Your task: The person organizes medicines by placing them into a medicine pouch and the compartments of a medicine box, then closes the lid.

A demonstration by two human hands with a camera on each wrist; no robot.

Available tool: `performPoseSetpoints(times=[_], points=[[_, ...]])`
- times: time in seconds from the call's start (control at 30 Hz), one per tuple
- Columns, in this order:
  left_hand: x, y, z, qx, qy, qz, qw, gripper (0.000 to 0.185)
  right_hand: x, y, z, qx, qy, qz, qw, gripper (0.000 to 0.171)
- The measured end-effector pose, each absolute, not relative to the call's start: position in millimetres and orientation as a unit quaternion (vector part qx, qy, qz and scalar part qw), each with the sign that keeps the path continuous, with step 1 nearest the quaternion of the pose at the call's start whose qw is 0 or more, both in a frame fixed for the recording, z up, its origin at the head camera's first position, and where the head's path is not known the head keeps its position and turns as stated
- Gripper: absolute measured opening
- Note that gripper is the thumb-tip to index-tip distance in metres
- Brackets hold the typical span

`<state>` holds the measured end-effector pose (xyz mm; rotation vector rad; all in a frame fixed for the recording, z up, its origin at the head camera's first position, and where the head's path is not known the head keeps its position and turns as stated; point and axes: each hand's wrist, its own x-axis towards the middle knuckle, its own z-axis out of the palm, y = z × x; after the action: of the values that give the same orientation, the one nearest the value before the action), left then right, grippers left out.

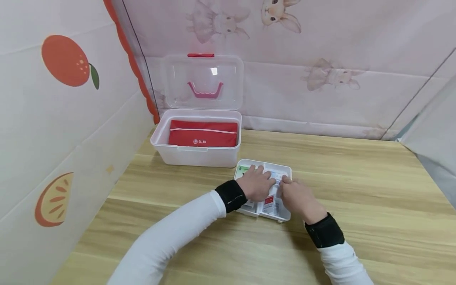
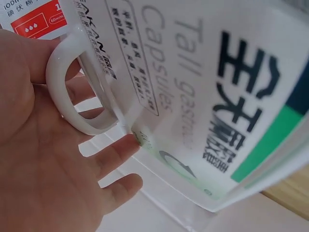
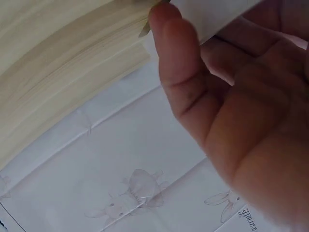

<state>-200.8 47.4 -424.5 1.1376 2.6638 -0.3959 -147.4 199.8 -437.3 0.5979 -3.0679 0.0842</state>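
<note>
A white plastic tray [image 1: 285, 171] with compartments is set on the wood-grain table [image 1: 356, 190], just in front of a clear-lidded storage box [image 1: 196, 152] holding a red pouch [image 1: 203, 133]. "Capsules" is read on a glossy white packet [image 2: 203, 92]. The left hand [image 1: 255, 183] and right hand [image 1: 298, 196] are laid on the tray's packets, fingers bent; whether anything is pinched cannot be told.

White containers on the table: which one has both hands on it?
The small divided tray nearest the person, under left hand and right hand; the lidded box stands untouched behind.
</note>
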Motion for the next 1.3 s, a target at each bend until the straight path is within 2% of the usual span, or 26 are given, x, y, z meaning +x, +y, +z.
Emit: performPoseSetpoints(times=[0.17, 0.43, 0.67, 0.83, 1.03, 1.17, 1.3], points=[[-202.9, 45.8, -427.2, 0.387, 0.908, -0.122, 0.107, 0.044, -149.8, 203.1, -438.2, 0.175, -0.982, 0.068, -0.023, 0.021], [-192.4, 18.0, -413.6, 0.388, 0.92, -0.01, 0.061, 0.05, -153.3, 207.1, -440.5, 0.16, -0.982, 0.096, -0.011, 0.025], [-179.1, -42.7, -396.9, 0.294, 0.943, 0.153, 0.032, 0.043, -152.5, 207.5, -437.5, 0.169, -0.978, 0.122, 0.002, 0.025], [-180.0, -64.4, -404.3, 0.233, 0.949, 0.207, 0.045, 0.04, -152.7, 209.9, -434.0, 0.17, -0.976, 0.132, 0.02, 0.027], [-182.3, -67.9, -425.0, 0.211, 0.946, 0.226, 0.093, 0.027, -155.3, 208.2, -440.8, 0.175, -0.976, 0.129, 0.019, 0.042], [-183.4, -65.3, -432.3, 0.225, 0.943, 0.226, 0.099, 0.015, -155.2, 207.9, -445.4, 0.184, -0.976, 0.119, -0.003, 0.047], [-183.8, -62.2, -434.6, 0.233, 0.94, 0.222, 0.113, 0.024, -155.0, 207.7, -444.0, 0.177, -0.976, 0.123, -0.042, 0.049]])
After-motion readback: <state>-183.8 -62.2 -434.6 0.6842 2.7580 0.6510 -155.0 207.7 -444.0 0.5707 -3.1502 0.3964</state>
